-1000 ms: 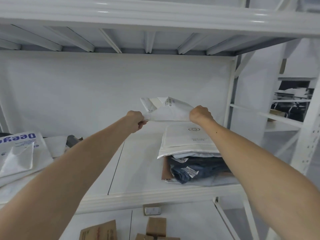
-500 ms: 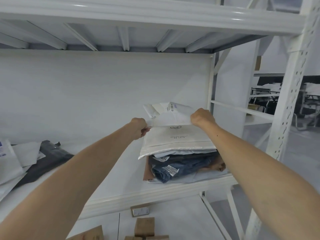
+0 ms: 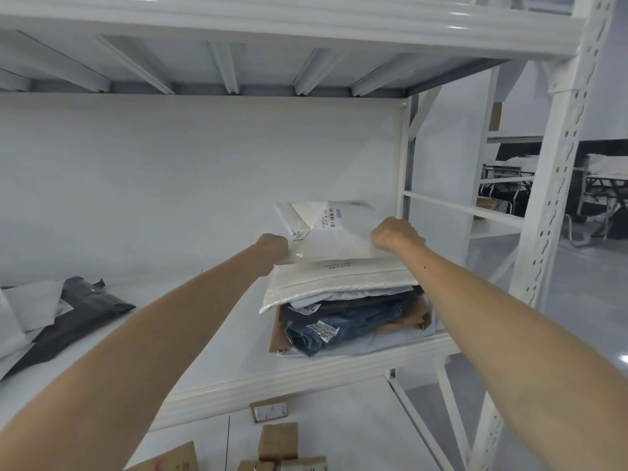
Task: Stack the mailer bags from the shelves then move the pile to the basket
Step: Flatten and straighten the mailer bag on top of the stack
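Left hand [image 3: 272, 248] and right hand [image 3: 396, 234] each gripped a near corner of the white mailer bag [image 3: 334, 232] over the pile [image 3: 343, 307] on the shelf [image 3: 210, 351].

Head-worn wide view, close, forward onto shelf [image 3: 306, 377]

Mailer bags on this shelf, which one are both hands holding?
The white mailer bag with the barcode label, topmost, over the pile; the left hand and right hand grip its near corners.
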